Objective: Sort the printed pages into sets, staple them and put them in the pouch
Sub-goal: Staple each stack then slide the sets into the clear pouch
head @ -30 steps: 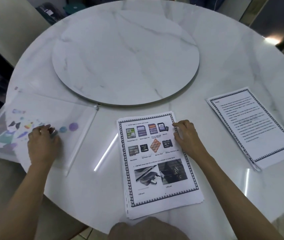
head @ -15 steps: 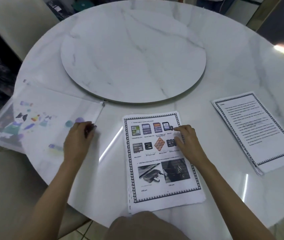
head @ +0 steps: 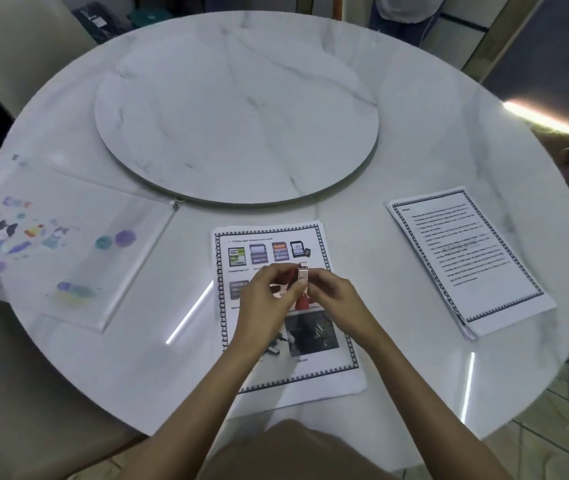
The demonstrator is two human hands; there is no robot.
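So both hands are bunched together in the middle of the frame, lifted a bit above the desk [head: 432, 109]. The left hand [head: 264, 303] and the right hand [head: 333, 299] share one little stapler [head: 302, 280], a red thing with a shiny metal top. The left grip is curled round its left side with the thumb up against it. The right grip is pinched tight on the metal end, fingers tucked in. It's too blurry in there for me to tell if the stapler itself is hinged open.

Right under the hands is the stack of picture pages [head: 265, 237], the ones with memory card photos and a zigzag border. It lies flat at the near edge of the desk, the sheets slightly fanned at the bottom. Nothing is pinning it down; the hands are above it.

Over at the right of the frame there's the stack of text pages [head: 466, 258], angled, well apart from the first stack.

The pouch [head: 78, 244] is at the left, a see-through zip one printed with cartoon animals and coloured blobs. It lies flat, its far-left end poking past the desk rim. The zip pull [head: 174, 203] sits at its upper right corner, just beside the edge of the big marble turntable [head: 238, 109]. I honestly can't tell if anything's inside; all I make out is the print.
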